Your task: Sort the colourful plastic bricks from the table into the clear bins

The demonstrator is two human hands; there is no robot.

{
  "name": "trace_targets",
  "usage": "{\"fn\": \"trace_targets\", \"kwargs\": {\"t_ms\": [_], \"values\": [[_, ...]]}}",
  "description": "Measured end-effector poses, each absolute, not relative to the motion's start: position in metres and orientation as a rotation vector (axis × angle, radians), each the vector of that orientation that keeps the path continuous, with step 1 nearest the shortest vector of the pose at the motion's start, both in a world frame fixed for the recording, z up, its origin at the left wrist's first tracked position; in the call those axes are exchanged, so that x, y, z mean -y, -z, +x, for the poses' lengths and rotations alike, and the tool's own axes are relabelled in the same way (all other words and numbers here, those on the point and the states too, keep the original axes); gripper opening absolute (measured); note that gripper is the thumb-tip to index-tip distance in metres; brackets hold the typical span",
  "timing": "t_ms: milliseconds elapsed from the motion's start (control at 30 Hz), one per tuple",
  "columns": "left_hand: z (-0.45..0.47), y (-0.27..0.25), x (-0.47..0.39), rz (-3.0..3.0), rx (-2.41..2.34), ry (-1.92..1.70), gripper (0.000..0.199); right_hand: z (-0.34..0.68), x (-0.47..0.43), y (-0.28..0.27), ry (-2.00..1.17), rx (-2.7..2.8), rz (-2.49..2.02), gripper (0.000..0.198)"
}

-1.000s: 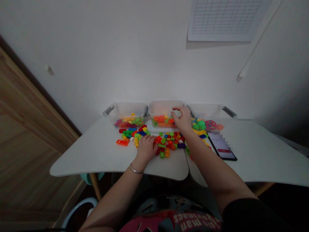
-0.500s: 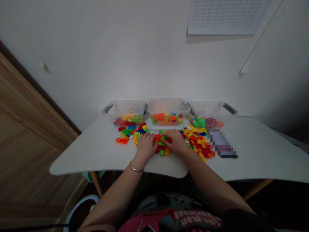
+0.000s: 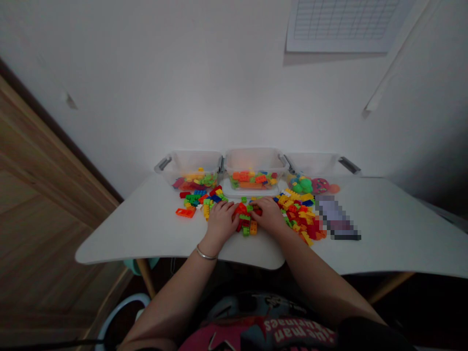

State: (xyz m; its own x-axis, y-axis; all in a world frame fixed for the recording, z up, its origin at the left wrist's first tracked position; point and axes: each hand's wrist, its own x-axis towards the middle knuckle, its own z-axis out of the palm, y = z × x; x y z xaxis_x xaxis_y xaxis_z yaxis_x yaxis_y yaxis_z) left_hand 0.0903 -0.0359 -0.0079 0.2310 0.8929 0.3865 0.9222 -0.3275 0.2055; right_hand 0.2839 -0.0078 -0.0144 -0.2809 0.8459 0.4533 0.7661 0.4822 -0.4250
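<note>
Loose toy building bricks [image 3: 244, 220] in red, green and orange lie in a small heap between my two hands. My left hand [image 3: 221, 224] is at the heap's left side, its fingers bent over red pieces and its thumb against them; what sits inside is mostly hidden. From the right, my right hand [image 3: 269, 215] curls its fingers and thumb around a red building brick [image 3: 258, 212], partly covered. Beside the right hand spreads a larger pile of yellow, red and orange bricks [image 3: 302, 214]. More bricks [image 3: 193, 199], green, blue and red, lie beyond the left hand.
Three clear plastic boxes stand along the wall: a left box [image 3: 195, 158] and a middle box [image 3: 256, 156] with bricks, and a right box [image 3: 314, 161] with round toys. A pixelated phone-like object [image 3: 338, 219] lies at right on the white table [image 3: 146, 229].
My right fingers have shifted very slightly at the heap. Both hands are otherwise in the same place, and the bricks look almost unchanged.
</note>
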Motion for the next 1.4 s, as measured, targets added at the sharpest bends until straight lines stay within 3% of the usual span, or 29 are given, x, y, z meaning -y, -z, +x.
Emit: {"fn": "trace_targets", "kwargs": {"t_ms": [400,800,1400], "values": [[0.09,0.006,0.037,-2.43,1.767,0.677,0.037,0.287,0.002,0.014,-0.141,1.781,-1.273,0.017],[0.089,0.007,0.036,-2.423,1.777,0.711,0.035,0.308,-0.061,-0.06,-0.289,1.209,-1.06,0.031],[0.088,0.008,0.036,-2.429,1.773,0.7,0.037,0.306,-0.101,-0.089,-0.124,1.574,-1.678,0.027]]}}
